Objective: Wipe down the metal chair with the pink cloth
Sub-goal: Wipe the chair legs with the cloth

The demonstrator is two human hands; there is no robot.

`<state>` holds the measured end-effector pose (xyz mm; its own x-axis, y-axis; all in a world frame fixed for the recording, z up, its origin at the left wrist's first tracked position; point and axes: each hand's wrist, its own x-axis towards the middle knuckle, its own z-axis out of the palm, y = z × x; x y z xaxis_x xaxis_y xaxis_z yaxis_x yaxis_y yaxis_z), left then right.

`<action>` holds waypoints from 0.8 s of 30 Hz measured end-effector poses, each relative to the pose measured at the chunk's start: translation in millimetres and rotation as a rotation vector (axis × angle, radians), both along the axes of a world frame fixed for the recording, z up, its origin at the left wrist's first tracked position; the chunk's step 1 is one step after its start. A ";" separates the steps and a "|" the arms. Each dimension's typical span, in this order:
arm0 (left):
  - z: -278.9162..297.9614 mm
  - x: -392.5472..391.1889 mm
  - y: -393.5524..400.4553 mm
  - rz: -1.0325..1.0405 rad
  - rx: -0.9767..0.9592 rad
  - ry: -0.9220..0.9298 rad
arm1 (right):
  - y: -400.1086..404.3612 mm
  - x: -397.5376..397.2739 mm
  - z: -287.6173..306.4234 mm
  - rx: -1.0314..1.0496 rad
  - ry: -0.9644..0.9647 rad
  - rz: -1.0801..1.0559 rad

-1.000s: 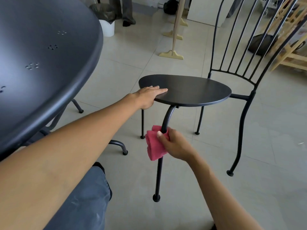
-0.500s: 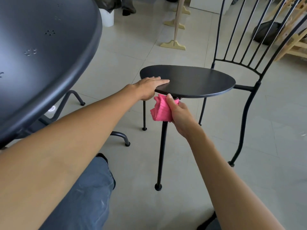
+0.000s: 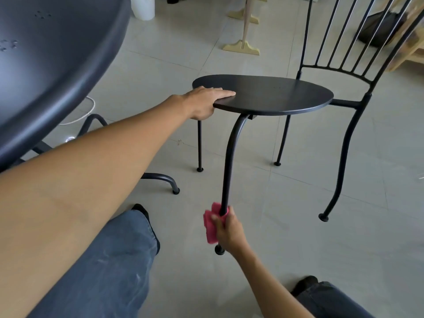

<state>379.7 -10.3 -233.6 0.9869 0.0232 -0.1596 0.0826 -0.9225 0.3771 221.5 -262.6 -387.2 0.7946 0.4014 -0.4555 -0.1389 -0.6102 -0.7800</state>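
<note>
The black metal chair [image 3: 273,95] stands on the tiled floor in front of me, with a round seat and a back of thin rods. My left hand [image 3: 204,101] grips the seat's near left edge, fingers flat on top. My right hand [image 3: 227,230] is low on the nearest front leg [image 3: 229,161], just above its foot. It holds the pink cloth [image 3: 210,227] wrapped around that leg. The part of the leg under the cloth is hidden.
A large dark round table [image 3: 50,56] fills the upper left, its curved base leg [image 3: 160,180] on the floor near the chair. My jeans-clad legs [image 3: 107,267] are below. A wooden stand [image 3: 243,44], a white bin [image 3: 143,6] and a dark bag [image 3: 380,28] sit further back.
My right hand has slid the pink cloth down the front leg, from just under the seat to near the foot. My left hand has stayed on the seat edge.
</note>
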 end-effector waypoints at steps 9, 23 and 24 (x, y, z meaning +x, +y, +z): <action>-3.8 5.3 3.9 0.017 -0.019 -0.032 | -18.6 -27.0 -55.4 -0.099 0.253 -0.020; 2.2 -7.2 -11.6 0.013 -0.011 -0.044 | 15.1 80.2 131.4 0.043 -0.082 0.305; 3.4 -9.5 -14.3 0.011 -0.007 -0.043 | 19.4 85.6 146.2 0.075 -0.088 0.286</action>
<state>370.2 -24.5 -230.2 0.9925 0.0334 -0.1175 0.0767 -0.9191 0.3866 307.1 -243.1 -241.0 0.6792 0.6445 -0.3511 0.1002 -0.5553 -0.8256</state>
